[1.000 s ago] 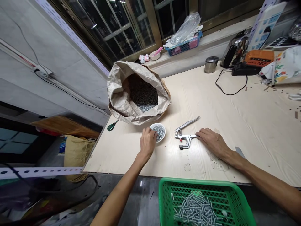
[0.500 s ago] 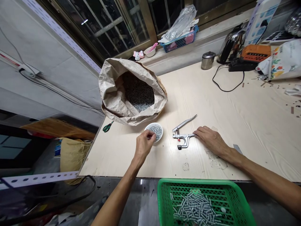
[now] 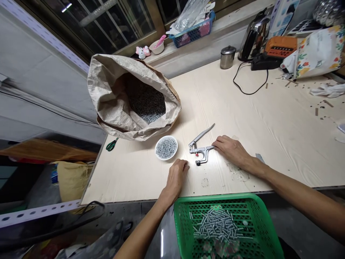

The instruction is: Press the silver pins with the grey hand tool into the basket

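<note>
My right hand [image 3: 231, 150] grips the end of one handle of the silver snap-fastener pliers [image 3: 202, 150], which lie on the table with their handles spread apart. My left hand [image 3: 175, 177] is closed in a pinch just left of the pliers' jaw. A tiny glint shows at its fingertips, too small to name. Behind that hand stands a white bowl [image 3: 166, 148] full of small silver screw-like pieces. Close to the table's front edge, a green plastic basket [image 3: 180, 219] holds a pile of ribbed silver metal pins [image 3: 219, 225].
A large open sack [image 3: 107, 104] with dark and silver small parts leans behind the bowl. Green-handled scissors [image 3: 111, 144] lie at the table's left edge. A lidded metal canister [image 3: 228, 57], a kettle [image 3: 254, 34] and an orange-and-black charger [image 3: 280, 46] with a cord stand at the back.
My left hand has left the bowl and come right and toward me, near the pliers' jaw. My right hand stays on the handle. The whole view has shifted a little.
</note>
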The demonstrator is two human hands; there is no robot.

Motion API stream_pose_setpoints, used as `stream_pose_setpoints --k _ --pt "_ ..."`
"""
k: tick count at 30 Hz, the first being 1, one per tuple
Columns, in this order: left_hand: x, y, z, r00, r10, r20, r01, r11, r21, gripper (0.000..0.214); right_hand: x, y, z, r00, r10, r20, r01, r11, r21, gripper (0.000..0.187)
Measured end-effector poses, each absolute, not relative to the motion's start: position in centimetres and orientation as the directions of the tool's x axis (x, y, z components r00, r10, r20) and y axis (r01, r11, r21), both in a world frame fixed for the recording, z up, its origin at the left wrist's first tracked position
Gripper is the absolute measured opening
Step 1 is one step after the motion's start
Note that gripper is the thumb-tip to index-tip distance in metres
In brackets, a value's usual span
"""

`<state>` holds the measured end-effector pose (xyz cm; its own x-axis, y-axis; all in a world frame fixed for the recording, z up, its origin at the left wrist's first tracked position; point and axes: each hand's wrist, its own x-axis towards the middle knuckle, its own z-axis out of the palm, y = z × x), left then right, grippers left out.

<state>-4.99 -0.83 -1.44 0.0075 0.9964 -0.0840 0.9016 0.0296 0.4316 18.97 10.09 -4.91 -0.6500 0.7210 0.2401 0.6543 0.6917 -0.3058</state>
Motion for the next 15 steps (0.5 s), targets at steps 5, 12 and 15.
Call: stream_pose_setpoints --k 5,12,15 --pt "-4.52 -1.73 -1.85 -0.019 1.000 -0.014 0.950 0.023 0.312 0.018 18.98 10.14 -4.95 -0.657 0.712 0.248 0.651 0.701 -0.291 0.029" --pt "-4.19 -1.40 -1.80 0.217 0.975 -0.054 0.974 -0.220 -0.047 0.030 18.78 10.10 -4.75 -0.667 0.701 0.251 0.653 0.713 -0.255 0.029" --pt "-4.47 -0.95 -1.59 0.252 0.963 -0.090 0.967 -0.253 0.005 0.028 18.67 10.18 -4.89 -0.657 0.705 0.267 0.662 0.709 -0.245 0.027"
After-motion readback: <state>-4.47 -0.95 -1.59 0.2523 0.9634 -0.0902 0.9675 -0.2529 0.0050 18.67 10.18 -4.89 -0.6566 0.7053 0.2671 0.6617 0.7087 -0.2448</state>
